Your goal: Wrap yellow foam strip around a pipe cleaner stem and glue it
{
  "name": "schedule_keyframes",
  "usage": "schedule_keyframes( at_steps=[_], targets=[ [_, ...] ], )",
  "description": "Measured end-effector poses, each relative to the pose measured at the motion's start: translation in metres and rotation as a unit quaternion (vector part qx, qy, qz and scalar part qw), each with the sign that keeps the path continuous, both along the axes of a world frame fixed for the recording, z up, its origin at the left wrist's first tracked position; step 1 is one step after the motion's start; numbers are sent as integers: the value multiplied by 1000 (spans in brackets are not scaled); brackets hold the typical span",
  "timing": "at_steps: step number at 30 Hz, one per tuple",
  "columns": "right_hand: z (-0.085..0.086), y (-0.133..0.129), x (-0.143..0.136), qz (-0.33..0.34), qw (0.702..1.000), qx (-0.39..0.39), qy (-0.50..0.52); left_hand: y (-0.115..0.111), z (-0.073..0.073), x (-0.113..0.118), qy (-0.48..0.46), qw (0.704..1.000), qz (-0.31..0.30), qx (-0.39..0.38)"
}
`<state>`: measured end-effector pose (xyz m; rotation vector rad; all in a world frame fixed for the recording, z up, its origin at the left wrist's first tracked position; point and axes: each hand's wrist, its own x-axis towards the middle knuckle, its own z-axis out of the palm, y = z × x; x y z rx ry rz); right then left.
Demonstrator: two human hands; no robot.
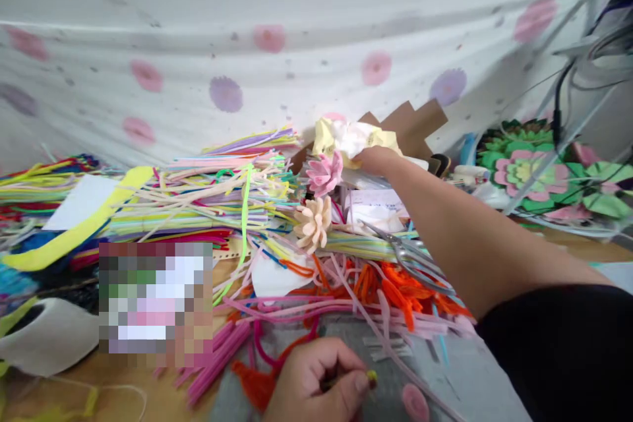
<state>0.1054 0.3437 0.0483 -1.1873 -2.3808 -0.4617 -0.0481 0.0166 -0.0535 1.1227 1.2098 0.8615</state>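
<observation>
My left hand is closed in a pinch over the grey mat. A small yellow piece shows at the thumb and fingertip; the rest of what it holds is hidden. My right hand reaches far forward and touches a pale yellow pack of tissues with white tissue showing on top. Its fingers are mostly hidden. Just left of that hand are a pink pipe-cleaner flower and a cream one. A pink coil lies to the right of my left hand.
Bundles of coloured pipe cleaners pile up at the left and back. Scissors lie under my right forearm, beside orange pipe-cleaner pieces. Magenta stems are at the left front. Paper flowers stand at the right.
</observation>
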Motion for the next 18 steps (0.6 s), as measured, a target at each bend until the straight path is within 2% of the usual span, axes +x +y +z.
schedule_keyframes(
  at_steps=[3,6,9,11,13,14,16,18],
  targets=[
    [-5,-2,2,-29,997,-70,-1,-1,3,2,-6,1000,24,-17],
    [4,-30,10,-34,996,-79,34,-3,5,5,-16,999,43,-16],
    [3,-95,18,-5,994,-74,86,-5,5,7,-20,998,57,-11],
    [-8,-153,23,40,985,-130,103,-6,6,7,-9,998,57,0],
    [-27,-212,29,153,927,-308,149,-7,6,8,7,999,45,14],
    [-37,-238,32,174,896,-377,158,-8,7,8,16,999,39,21],
    [-58,-278,38,157,849,-461,204,-9,8,9,38,998,26,35],
    [-77,-301,40,139,799,-522,264,-10,10,10,59,997,12,46]
  ],
)
